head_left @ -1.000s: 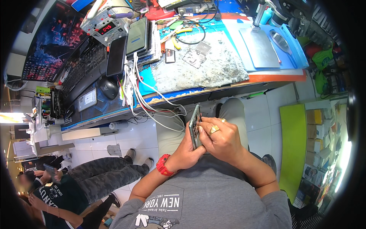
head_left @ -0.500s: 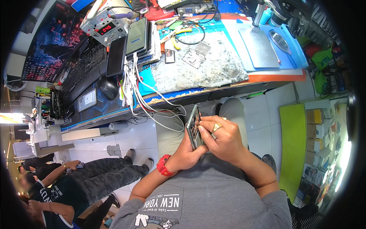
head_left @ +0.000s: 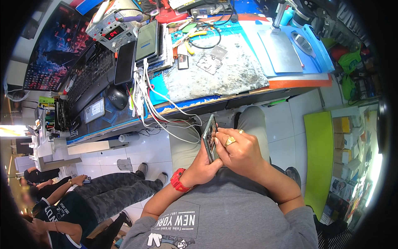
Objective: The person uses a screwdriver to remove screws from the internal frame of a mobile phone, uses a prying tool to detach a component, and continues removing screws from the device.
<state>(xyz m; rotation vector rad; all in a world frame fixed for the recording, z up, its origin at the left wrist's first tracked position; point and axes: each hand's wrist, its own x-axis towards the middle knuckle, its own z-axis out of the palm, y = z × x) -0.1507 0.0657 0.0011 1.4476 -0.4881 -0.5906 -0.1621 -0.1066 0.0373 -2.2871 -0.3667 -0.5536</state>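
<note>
The left hand (head_left: 202, 166) grips a tilted phone (head_left: 212, 141) over the legs (head_left: 253, 124); the right hand (head_left: 239, 154) has its fingertips bunched at its face (pinching something? I cannot tell). A hard push could knock the phone loose. Ahead, a stained mat (head_left: 226, 81) covers the bench (head_left: 186, 103); another person (head_left: 62, 207) is leftward, above tiled floor (head_left: 286, 124).

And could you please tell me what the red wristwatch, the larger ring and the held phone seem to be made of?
Wristwatch: probably matte plastic or resin, being evenly red and chunky. Larger ring: likely polished gold-toned metal, given its bright glints. Phone: smooth greyish edge, possibly metal or plastic.
</note>
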